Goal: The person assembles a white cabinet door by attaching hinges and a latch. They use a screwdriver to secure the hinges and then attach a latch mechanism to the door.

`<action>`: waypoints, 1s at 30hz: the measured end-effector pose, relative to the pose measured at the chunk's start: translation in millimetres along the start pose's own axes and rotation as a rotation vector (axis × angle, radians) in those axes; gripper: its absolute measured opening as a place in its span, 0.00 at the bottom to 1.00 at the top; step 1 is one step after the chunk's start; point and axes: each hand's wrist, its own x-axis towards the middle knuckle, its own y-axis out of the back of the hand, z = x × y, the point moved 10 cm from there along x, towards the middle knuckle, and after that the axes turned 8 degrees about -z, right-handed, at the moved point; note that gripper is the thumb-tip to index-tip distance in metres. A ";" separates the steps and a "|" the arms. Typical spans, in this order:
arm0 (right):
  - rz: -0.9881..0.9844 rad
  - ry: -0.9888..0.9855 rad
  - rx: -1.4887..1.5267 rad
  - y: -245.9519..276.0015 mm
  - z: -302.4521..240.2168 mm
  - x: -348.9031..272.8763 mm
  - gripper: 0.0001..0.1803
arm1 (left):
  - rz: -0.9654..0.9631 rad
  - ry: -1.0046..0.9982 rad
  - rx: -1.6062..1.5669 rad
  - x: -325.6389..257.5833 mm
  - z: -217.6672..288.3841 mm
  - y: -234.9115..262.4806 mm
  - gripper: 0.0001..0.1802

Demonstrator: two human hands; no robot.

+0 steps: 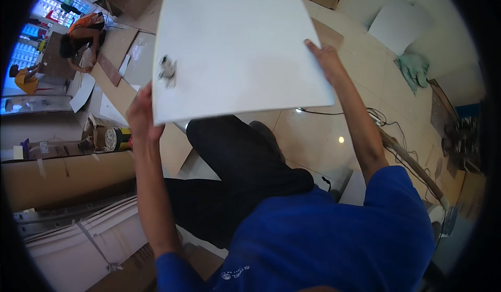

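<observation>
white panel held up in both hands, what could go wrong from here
The white panel is gripped only at its lower edge, the left hand at one corner and the right hand on the side, so it could tip or slip out. It also blocks the view of the floor ahead, where a cable, cardboard sheets and another white panel lie, so tripping seems possible. People work nearby and might be struck if it swings.

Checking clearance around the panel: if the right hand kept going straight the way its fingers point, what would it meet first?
The right hand already grips the white panel at its right edge, fingers pointing up-left across it, so it would probably just slide along the panel; what lies beyond is hidden.
</observation>
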 end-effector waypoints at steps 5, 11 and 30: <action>0.055 0.021 0.139 54.6 -3.4 27.5 0.34 | 0.197 0.244 0.146 99.4 -23.7 31.1 0.25; 0.196 -0.004 0.089 105.1 -6.1 21.9 0.32 | 0.111 0.262 0.449 145.7 -38.0 -1.3 0.21; 0.248 0.115 -0.200 130.0 41.3 81.7 0.30 | 0.350 0.448 -0.232 145.4 -289.0 128.5 0.24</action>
